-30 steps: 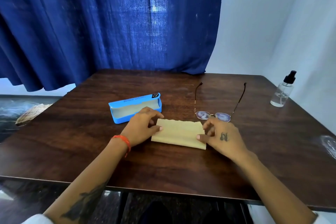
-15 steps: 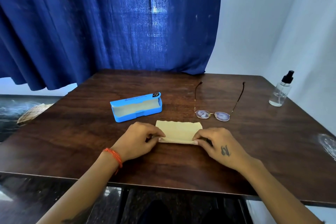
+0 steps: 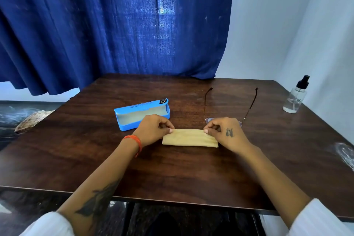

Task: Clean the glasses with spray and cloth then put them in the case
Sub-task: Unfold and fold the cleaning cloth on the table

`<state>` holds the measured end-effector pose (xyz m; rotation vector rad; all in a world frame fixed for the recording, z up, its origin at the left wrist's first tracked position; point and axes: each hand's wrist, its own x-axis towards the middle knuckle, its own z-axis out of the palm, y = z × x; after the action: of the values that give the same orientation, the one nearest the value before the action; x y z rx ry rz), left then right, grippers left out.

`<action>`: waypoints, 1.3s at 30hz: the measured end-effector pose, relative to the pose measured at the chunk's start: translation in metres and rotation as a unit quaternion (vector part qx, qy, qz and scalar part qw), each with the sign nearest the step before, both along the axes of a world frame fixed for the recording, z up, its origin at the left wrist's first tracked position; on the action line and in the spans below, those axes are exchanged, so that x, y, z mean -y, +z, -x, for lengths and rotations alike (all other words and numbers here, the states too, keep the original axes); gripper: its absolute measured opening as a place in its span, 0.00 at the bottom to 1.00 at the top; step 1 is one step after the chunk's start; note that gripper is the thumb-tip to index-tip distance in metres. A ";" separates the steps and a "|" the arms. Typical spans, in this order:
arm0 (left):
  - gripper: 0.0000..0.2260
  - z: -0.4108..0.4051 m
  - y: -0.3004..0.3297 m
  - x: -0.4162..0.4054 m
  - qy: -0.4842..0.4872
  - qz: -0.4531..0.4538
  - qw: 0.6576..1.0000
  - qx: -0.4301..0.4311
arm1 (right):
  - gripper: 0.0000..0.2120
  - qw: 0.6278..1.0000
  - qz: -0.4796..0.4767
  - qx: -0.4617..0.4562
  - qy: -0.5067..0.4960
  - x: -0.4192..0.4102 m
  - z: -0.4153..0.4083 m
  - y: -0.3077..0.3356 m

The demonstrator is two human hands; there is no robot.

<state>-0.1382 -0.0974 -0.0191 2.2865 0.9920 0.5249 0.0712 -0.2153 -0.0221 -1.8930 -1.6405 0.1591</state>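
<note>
A yellow cloth (image 3: pixel 190 138) lies folded into a narrow strip on the brown table (image 3: pixel 172 174). My left hand (image 3: pixel 153 130) pinches its far left corner and my right hand (image 3: pixel 226 134) pinches its far right corner. The glasses (image 3: pixel 251 103) rest just behind my right hand with their arms open and pointing away; the lenses are mostly hidden by that hand. An open blue case (image 3: pixel 141 114) sits behind my left hand, its pale lining showing. A clear spray bottle (image 3: pixel 296 96) with a black pump stands at the table's far right edge.
A blue curtain (image 3: pixel 115 25) hangs behind the table, with a white wall to the right. A woven object (image 3: pixel 32 120) lies off the table at the left. A pale smear (image 3: pixel 344 153) marks the table's right edge.
Both hands folded the cloth's near edge over to the far side, so the cloth went from a wider rectangle to a narrow strip. Glasses, case and bottle stayed put.
</note>
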 end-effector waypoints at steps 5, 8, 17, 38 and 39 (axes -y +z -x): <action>0.09 -0.001 -0.011 0.002 0.037 -0.096 0.995 -0.010 | 0.06 0.999 0.002 0.029 -0.024 -0.003 -0.005 -0.010; 0.10 0.004 -0.012 0.015 0.017 -0.196 0.979 0.059 | 0.10 0.991 -0.114 0.070 -0.014 0.007 -0.007 -0.008; 0.11 0.000 -0.021 0.036 -0.110 -0.310 0.944 -0.022 | 0.06 0.969 -0.092 0.197 0.118 0.026 -0.005 -0.013; 0.07 0.000 -0.005 0.057 -0.050 0.214 0.975 0.034 | 0.12 0.994 -0.004 -0.110 -0.008 -0.007 0.006 0.016; 0.08 0.001 -0.006 0.055 -0.039 0.153 0.987 0.014 | 0.12 0.997 -0.003 -0.079 -0.008 -0.009 0.008 0.014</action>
<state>-0.1388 -0.1522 -0.0251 2.0294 0.8969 0.3456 0.0632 -0.2060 -0.0078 -1.8382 -1.5184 0.2903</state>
